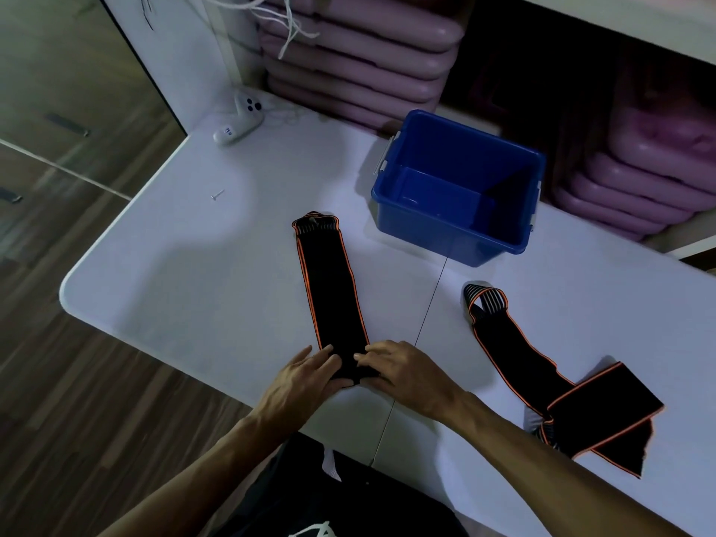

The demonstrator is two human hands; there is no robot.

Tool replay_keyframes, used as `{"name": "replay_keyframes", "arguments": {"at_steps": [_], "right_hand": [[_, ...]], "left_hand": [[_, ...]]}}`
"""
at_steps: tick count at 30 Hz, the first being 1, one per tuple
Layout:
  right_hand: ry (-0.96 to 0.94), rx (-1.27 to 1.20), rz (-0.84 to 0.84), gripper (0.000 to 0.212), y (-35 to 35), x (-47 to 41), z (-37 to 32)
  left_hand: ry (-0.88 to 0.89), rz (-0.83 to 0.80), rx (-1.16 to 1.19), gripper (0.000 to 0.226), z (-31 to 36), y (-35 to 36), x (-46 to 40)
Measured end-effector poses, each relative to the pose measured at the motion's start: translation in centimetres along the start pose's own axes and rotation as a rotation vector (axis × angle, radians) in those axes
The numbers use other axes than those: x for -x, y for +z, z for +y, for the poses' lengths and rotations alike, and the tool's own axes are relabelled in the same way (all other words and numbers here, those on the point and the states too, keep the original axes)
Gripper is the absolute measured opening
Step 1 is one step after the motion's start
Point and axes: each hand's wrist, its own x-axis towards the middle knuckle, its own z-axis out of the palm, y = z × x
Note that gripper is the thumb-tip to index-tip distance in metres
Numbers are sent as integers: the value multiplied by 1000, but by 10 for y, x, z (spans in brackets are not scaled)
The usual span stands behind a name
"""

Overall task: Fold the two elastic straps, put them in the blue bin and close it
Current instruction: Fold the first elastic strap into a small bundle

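Observation:
A black elastic strap with orange edging (329, 281) lies stretched out on the white table (186, 273), running from mid-table toward me. My left hand (306, 375) and my right hand (399, 372) both pinch its near end at the table's front edge. A second black and orange strap (542, 377) lies loosely crossed over itself to the right, untouched. The blue bin (403, 203) stands open behind the straps, with nothing visible inside. No lid is in view.
A white handheld controller (240, 120) and a small screw (217, 194) lie at the table's far left. Stacks of pink plastic lids or trays (360, 52) fill the shelves behind the bin. The table drops off to wooden floor on the left.

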Motion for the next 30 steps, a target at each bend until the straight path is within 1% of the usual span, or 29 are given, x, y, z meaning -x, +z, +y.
{"name": "replay_keyframes", "arguments": {"at_steps": [2, 4, 6, 8, 10, 11, 13, 14, 16, 20, 25, 27, 30], "right_hand": [[44, -62, -40, 35, -2, -2, -1], [138, -195, -99, 37, -7, -4, -1], [204, -284, -118, 34, -10, -6, 2], [239, -317, -122, 33, -12, -8, 2], [265, -333, -95, 31, -13, -12, 0], [286, -338, -62, 30, -12, -15, 0], [332, -358, 15, 27, -10, -25, -2], [345, -356, 41, 25, -8, -29, -2], [367, -317, 57, 24, -4, -36, -1], [396, -274, 62, 22, -1, -42, 1], [385, -246, -3, 21, 1, -52, 2], [363, -249, -2, 19, 2, -52, 3], [338, -268, 33, 10, 3, -48, 1]], "left_hand": [[-3, -6, 16, 32, -3, 0, 1], [-12, 12, 43, 33, -3, -2, 0], [-41, 45, 64, 37, -2, -6, -3], [-78, 71, 61, 40, 1, -8, -7], [-130, 96, 91, 39, 4, -10, -11], [-184, 107, 133, 38, 5, -11, -12], [-304, 134, 219, 29, 4, -13, -17], [-333, 156, 235, 23, 3, -13, -19], [-337, 195, 235, 16, 2, -13, -26], [-362, 226, 200, 16, -1, -9, -34], [-366, 251, 123, 16, -11, 6, -28], [-324, 263, 106, 15, -11, 5, -28], [-193, 219, 16, 11, -13, 2, -23]]}}
